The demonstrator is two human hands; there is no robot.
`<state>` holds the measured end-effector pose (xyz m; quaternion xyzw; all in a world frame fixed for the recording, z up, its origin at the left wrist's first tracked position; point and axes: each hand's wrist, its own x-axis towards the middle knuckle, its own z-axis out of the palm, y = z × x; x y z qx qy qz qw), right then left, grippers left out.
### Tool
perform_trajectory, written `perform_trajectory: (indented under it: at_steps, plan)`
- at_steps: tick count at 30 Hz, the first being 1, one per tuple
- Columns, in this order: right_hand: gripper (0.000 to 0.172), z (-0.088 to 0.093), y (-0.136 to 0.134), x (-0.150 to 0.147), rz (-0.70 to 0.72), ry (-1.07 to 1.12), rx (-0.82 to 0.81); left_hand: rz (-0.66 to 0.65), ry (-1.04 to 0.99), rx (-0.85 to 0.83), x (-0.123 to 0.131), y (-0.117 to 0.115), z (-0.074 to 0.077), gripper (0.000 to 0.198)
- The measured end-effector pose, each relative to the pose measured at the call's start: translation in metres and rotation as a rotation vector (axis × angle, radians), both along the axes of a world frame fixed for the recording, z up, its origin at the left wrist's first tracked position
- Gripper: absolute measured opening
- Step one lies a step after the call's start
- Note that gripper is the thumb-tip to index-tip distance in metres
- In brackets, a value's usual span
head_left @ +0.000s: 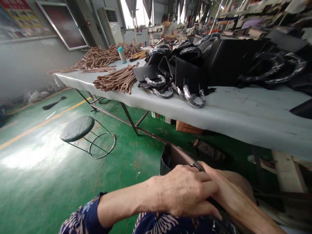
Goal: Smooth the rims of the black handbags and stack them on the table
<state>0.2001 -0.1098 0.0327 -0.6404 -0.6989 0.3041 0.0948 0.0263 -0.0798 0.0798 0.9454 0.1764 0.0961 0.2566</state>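
Note:
A black bag (166,162) with a brownish lining rests on my lap, its mouth turned up and away from me. My left hand (188,190) reaches across from the left and lies over the near side of the bag, fingers curled. Close against it, my right hand (219,182) grips the bag's rim from the right, thumb along the edge. The two hands overlap, and the fingertips of both are partly hidden. Below them, some clear plastic wrap shows on a dark part near my patterned blue clothing (156,224).
A long table (234,110) bears black bags (190,71) with plastic-wrapped handles, bundles of brown straps (119,79) and a steel bottle (122,55). A round stool (77,128) stands on the green floor at left. Under the table is a cardboard box (188,127). A person (169,30) sits far back.

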Motion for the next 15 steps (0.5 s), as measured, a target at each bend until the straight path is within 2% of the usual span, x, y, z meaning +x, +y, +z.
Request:
perform_trajectory:
  at_steps: [2, 6, 9, 11, 15]
  plan:
    - [0.027, 0.002, 0.002, -0.003, -0.010, 0.001, 0.019, 0.055, 0.012, 0.081, 0.003, -0.011, -0.009, 0.047]
    - [0.033, -0.002, 0.009, -0.005, -0.095, -0.120, 0.057, 0.135, 0.103, 0.113, -0.003, -0.019, -0.021, 0.050]
    - [0.042, 0.001, 0.017, 0.008, -0.157, -0.255, 0.080, 0.154, 0.217, 0.110, -0.016, -0.020, -0.020, 0.056]
    - [0.040, 0.006, 0.020, 0.021, -0.172, -0.299, 0.065, 0.188, 0.234, 0.077, -0.024, -0.021, -0.015, 0.056]
    - [0.035, 0.011, 0.015, 0.039, -0.191, -0.329, 0.077, 0.264, 0.098, -0.056, -0.035, -0.022, -0.013, 0.036]
